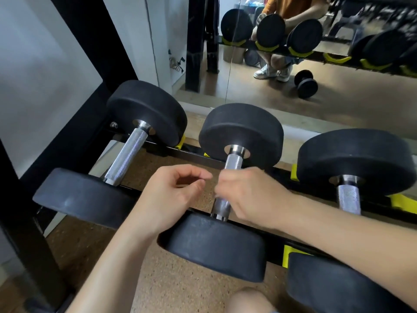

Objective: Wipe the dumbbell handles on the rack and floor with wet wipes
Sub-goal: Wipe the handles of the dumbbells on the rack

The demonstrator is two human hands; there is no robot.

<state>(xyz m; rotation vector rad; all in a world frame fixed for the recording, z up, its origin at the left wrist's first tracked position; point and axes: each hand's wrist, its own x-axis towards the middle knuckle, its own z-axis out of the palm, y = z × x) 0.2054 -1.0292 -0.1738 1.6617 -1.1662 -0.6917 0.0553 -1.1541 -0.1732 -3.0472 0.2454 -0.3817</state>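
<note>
Your right hand (246,195) is wrapped around the middle handle (233,162), fingers closed on the knurled steel, which looks like the grip for a wiping stroke along the bar. That dumbbell sits across the rack rails (194,155), heads propped front and back, so the handle hangs free for you to reach round it. Your left hand (171,195) hovers just beside it, fingers (196,176) loosely curled on nothing I can see, probably ready to steady things or take over. The wet wipe is the puzzle: I can't make one out, and if it's there it's buried under your right palm. The left handle (126,159) shows bare and shiny, while the right handle (348,198) is half hidden by your forearm. The floor dumbbell (305,83) appears only as a reflection in the mirror (316,105).
</note>
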